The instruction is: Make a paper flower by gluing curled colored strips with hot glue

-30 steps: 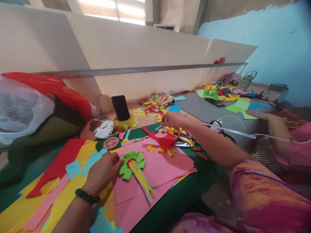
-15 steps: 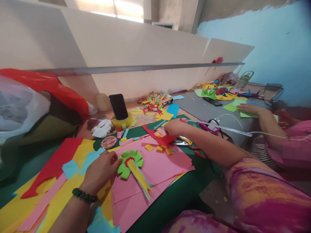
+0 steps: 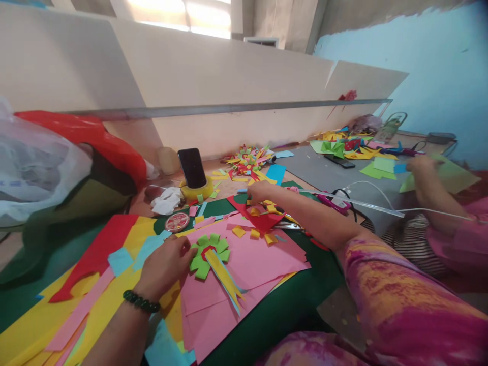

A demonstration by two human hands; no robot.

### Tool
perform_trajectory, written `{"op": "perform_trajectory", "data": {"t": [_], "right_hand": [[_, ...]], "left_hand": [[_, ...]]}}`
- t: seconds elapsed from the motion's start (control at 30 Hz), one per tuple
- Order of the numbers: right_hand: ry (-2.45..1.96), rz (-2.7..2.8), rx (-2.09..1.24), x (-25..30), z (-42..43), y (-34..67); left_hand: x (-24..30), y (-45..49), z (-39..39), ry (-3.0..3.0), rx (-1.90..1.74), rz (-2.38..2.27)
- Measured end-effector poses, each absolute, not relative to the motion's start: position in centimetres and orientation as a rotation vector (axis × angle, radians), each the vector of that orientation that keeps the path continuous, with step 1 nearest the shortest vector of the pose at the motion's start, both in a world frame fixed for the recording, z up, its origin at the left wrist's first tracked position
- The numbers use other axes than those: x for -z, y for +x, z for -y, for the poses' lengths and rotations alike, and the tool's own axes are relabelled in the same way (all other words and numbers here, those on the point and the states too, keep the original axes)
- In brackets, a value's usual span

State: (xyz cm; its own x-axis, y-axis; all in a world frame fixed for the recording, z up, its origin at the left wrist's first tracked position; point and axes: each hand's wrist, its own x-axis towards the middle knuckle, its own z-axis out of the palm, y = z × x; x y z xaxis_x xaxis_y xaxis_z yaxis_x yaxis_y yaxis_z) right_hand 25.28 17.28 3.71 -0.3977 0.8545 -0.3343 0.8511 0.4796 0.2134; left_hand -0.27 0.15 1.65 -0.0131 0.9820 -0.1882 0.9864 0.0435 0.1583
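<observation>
A green felt flower (image 3: pixel 198 268) with a red centre and a yellow-and-blue ribbon tail (image 3: pixel 221 274) lies on pink sheets (image 3: pixel 263 267). My left hand (image 3: pixel 170 264), with a dark bead bracelet, pinches the flower's left petal between curled fingers. Stretched forward, my right hand (image 3: pixel 261 192) is above the far end of a red piece (image 3: pixel 267 222), close to a blue strip (image 3: pixel 243 191); its fingertips are hidden, so its grip is unclear. Small yellow loops (image 3: pixel 254 234) are scattered on the pink sheets and the red piece. Scissors (image 3: pixel 288 225) lie right of them.
A phone (image 3: pixel 192 169) leans on a yellow tape roll (image 3: pixel 198 191), beside a crumpled tissue (image 3: pixel 166 200) and a round tin (image 3: pixel 177 222). Behind sits a colourful pile of flowers (image 3: pixel 249 158). A glue gun (image 3: pixel 332 202) with a cable is rightward. A co-worker's hand (image 3: pixel 423 165) holds green sheets.
My right hand has shifted left, off the red piece, toward the blue strip. My left hand stays at the flower. The co-worker has raised a green sheet. The view has turned slightly.
</observation>
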Motion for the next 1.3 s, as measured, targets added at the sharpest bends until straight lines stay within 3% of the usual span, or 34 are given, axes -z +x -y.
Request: {"op": "perform_trajectory", "data": {"t": [0.37, 0.57, 0.63, 0.77, 0.87, 1.0, 1.03, 1.1, 1.17, 1.3], "right_hand": [[1.518, -2.483, 0.114, -3.9, -19.3, 23.5], [1.615, -2.749, 0.375, -6.9, -19.8, 24.4], [1.675, -2.828, 0.711, -7.6, -19.8, 24.8], [1.675, -2.584, 2.048, -8.1, -19.6, 25.3], [1.63, -2.408, 2.434, -8.0, -19.8, 25.1], [2.054, -2.637, 2.25, -8.0, -20.5, 24.3], [2.187, -2.767, 2.031, -8.0, -20.7, 24.1], [2.254, -2.988, 1.287, -7.9, -20.7, 23.8], [2.075, -2.977, 0.673, -7.3, -20.0, 23.4], [1.393, -2.794, 0.535, -5.1, -16.6, 21.8]], "left_hand": [[-1.9, -0.1, -0.1, 2.007, 0.067, -2.095], [-2.2, 0.1, 0.1, 1.994, 0.066, -2.092], [-2.3, 0.2, 0.2, 1.984, 0.073, -2.095], [-2.3, 0.2, 0.2, 1.993, 0.073, -2.099], [-2.2, 0.2, 0.3, 2.003, 0.075, -2.097], [-2.3, 0.3, 0.3, 2.003, 0.088, -2.1], [-2.3, 0.3, 0.3, 2.003, 0.092, -2.1], [-2.2, 0.3, 0.3, 2.011, 0.094, -2.097], [-2.1, 0.2, 0.3, 2.02, 0.087, -2.097], [-1.9, 0.2, 0.2, 2.02, 0.085, -2.11]]}}
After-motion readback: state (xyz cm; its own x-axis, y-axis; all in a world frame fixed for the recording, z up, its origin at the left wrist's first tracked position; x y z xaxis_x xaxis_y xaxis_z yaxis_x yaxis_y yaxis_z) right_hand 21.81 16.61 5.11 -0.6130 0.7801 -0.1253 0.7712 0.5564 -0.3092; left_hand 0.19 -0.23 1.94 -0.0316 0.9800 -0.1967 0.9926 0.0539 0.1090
